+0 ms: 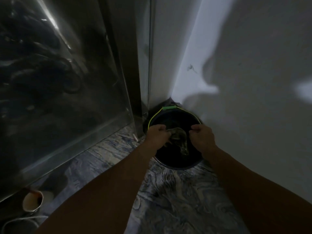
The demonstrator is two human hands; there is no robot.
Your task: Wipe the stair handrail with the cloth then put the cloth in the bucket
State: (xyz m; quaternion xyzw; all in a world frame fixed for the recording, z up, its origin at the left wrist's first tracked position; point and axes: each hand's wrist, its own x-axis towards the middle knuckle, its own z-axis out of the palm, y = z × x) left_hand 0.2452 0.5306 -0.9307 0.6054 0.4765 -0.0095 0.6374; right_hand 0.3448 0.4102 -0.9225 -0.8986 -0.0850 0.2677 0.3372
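Observation:
A dark round bucket (179,163) with a thin yellow-green wire handle and green grip stands on the floor in the corner. Over its opening hangs a dark greenish cloth (180,137), stretched and drooping between both hands. My left hand (157,134) is closed on the cloth's left end. My right hand (201,134) is closed at its right end, above the bucket's right side. No stair handrail is in view.
A shiny metal panel (59,90) and dark door frame (128,65) rise at the left. A white wall (253,81) runs along the right. The floor (177,191) is marbled blue-grey. A small pale cup (33,202) sits at the lower left.

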